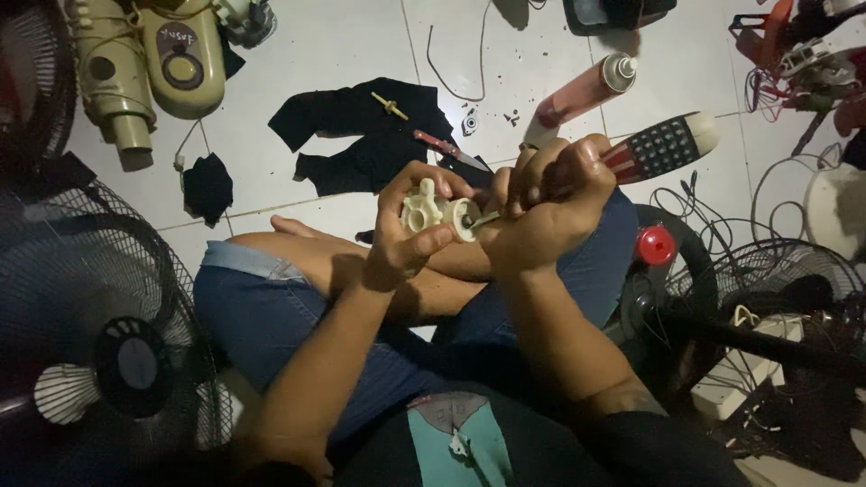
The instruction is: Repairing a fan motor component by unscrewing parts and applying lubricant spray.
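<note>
Driving the screwdriver into the cream plastic fan part
Your left hand grips the part; keep your clenched right hand pressing straight along the blade.

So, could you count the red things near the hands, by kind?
Screwdriver with red handle, in the right hand: 1
Red cap: 1
Reddish spray can: 1
Small knife with red handle: 1
Total: 4
The left hand holds a cream plastic part, not red.

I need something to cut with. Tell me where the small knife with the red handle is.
The red-handled knife lies on the white tiled floor, upper middle of the head view, on the right edge of the black cloth, just beyond the left hand.
</note>
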